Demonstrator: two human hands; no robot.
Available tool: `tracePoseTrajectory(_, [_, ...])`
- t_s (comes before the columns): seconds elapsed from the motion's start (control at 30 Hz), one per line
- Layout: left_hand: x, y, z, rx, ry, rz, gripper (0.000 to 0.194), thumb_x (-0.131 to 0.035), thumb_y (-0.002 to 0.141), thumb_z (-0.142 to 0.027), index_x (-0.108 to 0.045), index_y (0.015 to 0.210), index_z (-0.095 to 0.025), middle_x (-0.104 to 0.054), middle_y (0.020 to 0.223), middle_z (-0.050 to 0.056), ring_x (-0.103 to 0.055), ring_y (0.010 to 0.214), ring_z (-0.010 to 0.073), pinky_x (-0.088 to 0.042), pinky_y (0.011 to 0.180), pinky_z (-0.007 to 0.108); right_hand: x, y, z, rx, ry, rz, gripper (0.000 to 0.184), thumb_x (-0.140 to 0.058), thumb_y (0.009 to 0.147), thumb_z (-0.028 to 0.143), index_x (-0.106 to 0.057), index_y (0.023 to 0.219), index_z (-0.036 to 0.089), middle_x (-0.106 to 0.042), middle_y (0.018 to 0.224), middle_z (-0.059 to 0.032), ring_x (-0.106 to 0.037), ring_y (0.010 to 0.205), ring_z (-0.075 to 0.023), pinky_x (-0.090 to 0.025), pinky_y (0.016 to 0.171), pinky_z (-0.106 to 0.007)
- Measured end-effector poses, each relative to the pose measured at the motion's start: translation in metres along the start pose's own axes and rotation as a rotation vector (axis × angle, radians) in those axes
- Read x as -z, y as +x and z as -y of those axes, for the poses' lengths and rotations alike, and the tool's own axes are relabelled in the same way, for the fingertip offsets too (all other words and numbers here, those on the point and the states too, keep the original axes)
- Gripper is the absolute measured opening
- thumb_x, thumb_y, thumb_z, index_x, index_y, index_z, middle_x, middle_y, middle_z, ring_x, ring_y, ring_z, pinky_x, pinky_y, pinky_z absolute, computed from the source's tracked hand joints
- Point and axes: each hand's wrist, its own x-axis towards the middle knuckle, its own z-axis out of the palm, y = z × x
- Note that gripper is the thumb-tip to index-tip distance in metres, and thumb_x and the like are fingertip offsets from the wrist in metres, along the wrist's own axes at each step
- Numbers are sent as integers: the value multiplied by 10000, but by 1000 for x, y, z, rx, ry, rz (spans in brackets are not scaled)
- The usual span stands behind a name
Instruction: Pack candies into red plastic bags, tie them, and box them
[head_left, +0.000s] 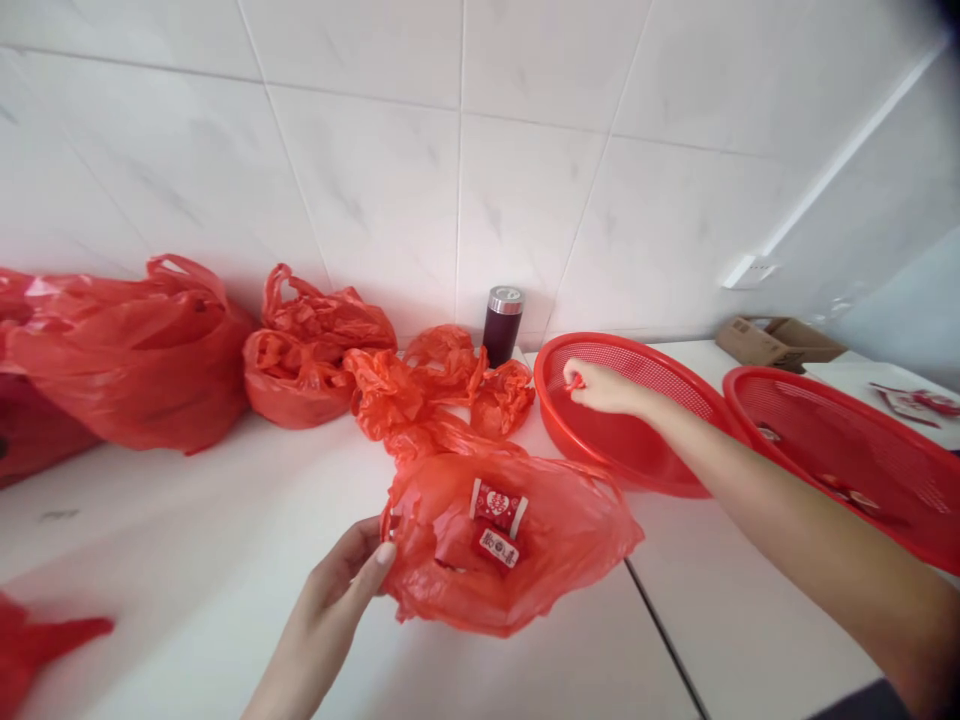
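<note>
My left hand (349, 578) pinches the near-left rim of a thin red plastic bag (570, 520) that lies open on the table. Inside the bag are a red-and-white wrapped packet (498, 505) and a smaller red piece with a white label (499, 546). Over a red plastic basket (637, 455) to the right, my right hand (604, 388) has its fingers closed on a small red wrapped candy (576, 382). The basket's perforated side and smooth bottom show around that hand.
Full red bags (135, 360) and a smaller tied bag (307, 370) line the wall on the left. Crumpled red bags (442, 375) sit by a dark tumbler (502, 328). At the right are a second red basket (847, 440) holding a few small pieces and a cardboard box (780, 342).
</note>
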Motion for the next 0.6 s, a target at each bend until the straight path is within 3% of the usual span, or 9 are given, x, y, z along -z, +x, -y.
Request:
tracePoseTrajectory(0.07, [-6, 3, -3, 0, 6, 53, 272, -770, 715, -384, -699, 870, -172, -708, 811, 62, -626, 707, 192, -514, 622, 232, 2, -22, 31, 27, 12, 12, 120, -533, 787, 140, -528, 873, 223, -551, 710, 27, -503, 599, -119, -400, 573, -256])
tracePoseTrajectory(0.13, [-9, 4, -6, -7, -14, 65, 240, -777, 708, -383, -674, 775, -178, -670, 724, 31, -585, 652, 159, -492, 602, 215, -9, -49, 65, 121, -13, 131, 189, -507, 789, 172, -533, 963, 243, -580, 795, 16, -544, 662, -136, -423, 602, -264])
tracePoseTrajectory(0.2, [-8, 2, -12, -39, -35, 53, 247, -776, 706, -402, -669, 742, -183, -641, 698, 15, -558, 639, 142, -480, 609, 204, -28, -74, 93, 197, -159, 294, 224, -546, 821, 322, -567, 1038, 271, -612, 897, -18, -589, 742, -186, -453, 623, -307])
tracePoseTrajectory(0.27, [1, -2, -18, -79, -37, 36, 267, -778, 697, -435, -677, 726, -189, -613, 679, 7, -542, 653, 139, -476, 630, 194, -46, -92, 107, 280, -366, 309, 376, -640, 776, 460, -602, 1101, 275, -606, 1083, -83, -591, 959, -293, -482, 746, -411])
tracePoseTrajectory(0.33, [17, -8, -23, -106, -29, 38, 302, -786, 675, -470, -666, 663, -193, -567, 625, -1, -510, 629, 134, -467, 612, 190, -56, -104, 105, 303, -554, 203, 509, -733, 703, 449, -614, 1159, 257, -562, 1224, -140, -535, 1100, -386, -464, 834, -503])
tracePoseTrajectory(0.4, [38, -15, -26, -114, -20, 31, 328, -790, 658, -488, -647, 600, -199, -538, 595, -6, -484, 604, 132, -462, 585, 194, -57, -112, 92, 215, -679, 137, 573, -779, 643, 297, -613, 1189, 240, -595, 1180, -172, -575, 1033, -411, -485, 776, -512])
tracePoseTrajectory(0.43, [48, -17, -27, -112, -8, 20, 332, -786, 661, -493, -644, 584, -203, -540, 593, -7, -482, 599, 132, -464, 576, 198, -55, -115, 84, 149, -706, 163, 569, -767, 622, 209, -623, 1172, 237, -639, 1073, -169, -615, 936, -397, -499, 701, -483])
tracePoseTrajectory(0.5, [66, -20, -29, -96, 33, -21, 307, -792, 654, -488, -670, 593, -214, -576, 606, -9, -500, 611, 136, -472, 578, 199, -43, -121, 71, 59, -633, 278, 453, -688, 637, 108, -652, 1063, 256, -667, 818, -113, -645, 721, -317, -475, 554, -386])
tracePoseTrajectory(0.6, [84, -21, -36, -100, 36, -141, 290, -871, 532, -455, -711, 615, -228, -655, 629, -18, -539, 632, 144, -487, 584, 202, -11, -125, 76, 52, -243, 388, 169, -585, 784, 187, -625, 917, 283, -636, 677, -25, -604, 573, -191, -409, 470, -282])
